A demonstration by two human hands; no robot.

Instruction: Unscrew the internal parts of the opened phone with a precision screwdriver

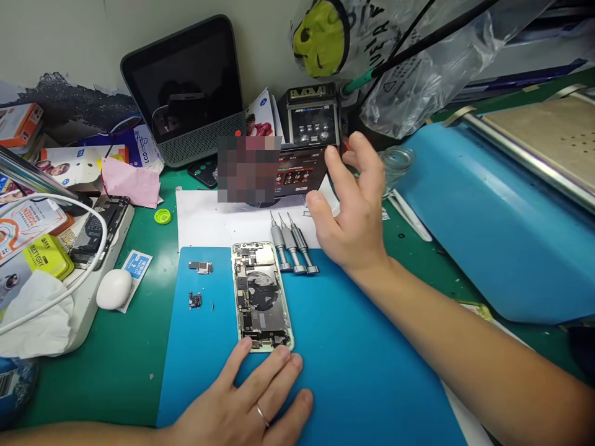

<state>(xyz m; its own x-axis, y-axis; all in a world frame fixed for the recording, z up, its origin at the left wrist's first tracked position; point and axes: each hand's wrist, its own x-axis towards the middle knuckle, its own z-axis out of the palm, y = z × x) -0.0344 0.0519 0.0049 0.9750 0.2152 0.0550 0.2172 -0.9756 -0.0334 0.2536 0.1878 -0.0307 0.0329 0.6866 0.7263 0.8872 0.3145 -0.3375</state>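
Note:
An opened smartphone (267, 319) lies on the blue mat (353, 347), its circuit board and inner parts exposed. My left hand (253, 393), wearing a ring, rests with fingers spread at the phone's lower edge, fingertips touching it. My right hand (356, 214) is raised by a propped phone with a lit screen (301, 172), thumb and fingers apart, holding nothing; I cannot tell if a fingertip touches that screen. Three grey screwdrivers (291, 246) lie side by side above the opened phone. Small metal parts (201, 267) and a little black component (194, 300) sit to its left.
A smart display (186, 93) stands at the back beside a soldering station (313, 121). Left are a white earbud case (114, 289), a yellow battery box (49, 256) and a white cable (100, 229). Tweezers (409, 214) and a glass jar (397, 164) lie right, beside a blue machine (465, 223).

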